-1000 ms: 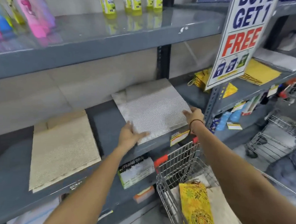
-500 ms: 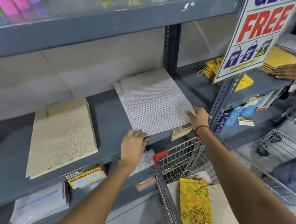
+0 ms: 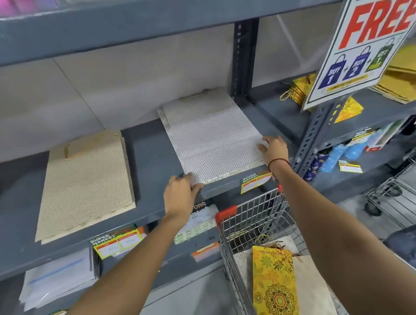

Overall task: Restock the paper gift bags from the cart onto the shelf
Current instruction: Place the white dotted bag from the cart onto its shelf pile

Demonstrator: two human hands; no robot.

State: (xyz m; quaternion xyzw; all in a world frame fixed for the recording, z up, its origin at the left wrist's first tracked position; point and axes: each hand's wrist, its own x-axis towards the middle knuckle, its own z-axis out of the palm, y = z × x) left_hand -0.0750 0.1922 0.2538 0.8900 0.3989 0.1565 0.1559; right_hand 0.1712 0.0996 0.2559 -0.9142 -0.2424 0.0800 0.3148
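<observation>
A stack of white dotted gift bags (image 3: 213, 137) is laid flat on the grey shelf (image 3: 151, 156), long axis running from the front lip back toward the wall, slightly skewed. The left hand (image 3: 180, 198) is placed at the stack's near-left corner, fingers curled loosely against the edge, nothing pinched. The right hand (image 3: 274, 150) is rested on the near-right edge, fingers spread flat on the top bag. The stack is thus flanked by both hands, directly ahead, and neither hand is clearly nearer. Squaring of the stack to the shelf lip is judged to be the step in hand. A beige patterned stack (image 3: 87, 184) is seen further left on the same shelf, well apart.

The cart (image 3: 252, 218) is parked below and just right of the stack, under the right forearm. Inside it a yellow floral bag (image 3: 274, 284) stands upright, with pale bags beside and behind it; the count cannot be told. The next pick is judged to favour the right hand.
</observation>
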